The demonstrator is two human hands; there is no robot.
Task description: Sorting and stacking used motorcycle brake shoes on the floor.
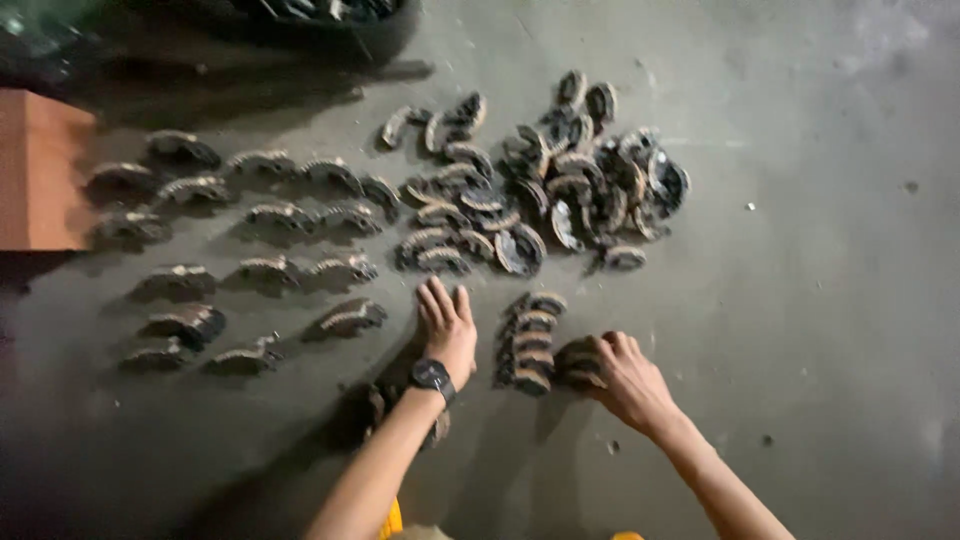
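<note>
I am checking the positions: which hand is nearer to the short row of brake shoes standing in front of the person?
Right. The right hand touches the row of brake shoes at its near end; the left hand lies flat on the floor beside it, apart.

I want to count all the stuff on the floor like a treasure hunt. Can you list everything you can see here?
Curved metal pieces, spread out: about fifteen, dark grey with pale edges, in loose rows on the left.
Curved metal pieces, heaped: too many to count, dark, upper middle.
Small stack of curved pieces: several, dark, between the hands.
Brown block: one, reddish brown, left edge.
Dark round container: one, black, top edge, partly cut off.
Floor: grey concrete.
Wristwatch: one, black, on the left wrist.
Left hand: flat on the floor, fingers spread.
Right hand: gripping one curved piece beside the stack.
</note>
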